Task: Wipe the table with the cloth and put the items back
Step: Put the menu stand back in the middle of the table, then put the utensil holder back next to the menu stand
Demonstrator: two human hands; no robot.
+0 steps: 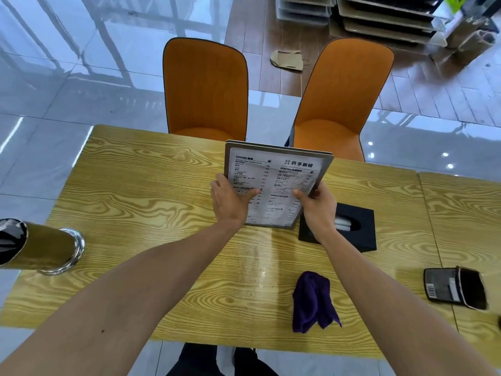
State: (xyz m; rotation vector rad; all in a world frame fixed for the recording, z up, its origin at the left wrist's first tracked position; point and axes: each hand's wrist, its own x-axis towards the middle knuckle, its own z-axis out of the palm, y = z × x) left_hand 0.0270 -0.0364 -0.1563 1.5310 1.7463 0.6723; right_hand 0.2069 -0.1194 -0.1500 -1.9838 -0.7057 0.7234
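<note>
Menu board (282, 180), a framed coffee list, is held tilted above the far middle of the worktop (162, 213), its long axis running away from the person toward the two orange chairs (206, 88), its bottom edge nearest the body. Going left to right: a gold cylinder with a chrome rim (46, 248) juts in over the worktop's left edge, well apart from everything else; what it is I cannot tell. The left hand (230, 198) clasps the board's left edge, thumb laid across the printed face; the right hand (317, 204) clasps the right edge the same way, so both share the load about equally. Just beside the board's lower right corner, partly behind the right wrist, sits a black tissue box (360, 226) with white tissue showing in its slot. Nearer the person lies the purple cloth (311, 299), crumpled and let go, on a faintly wet-looking streak of wood. Farther right, a dark card holder with a barcode label (455, 290) rests near the seam. To my eye the wiping looks finished and the board is being put back; the open wood ahead and to the left is free, while the tissue box crowds any set-down on the right.
</note>
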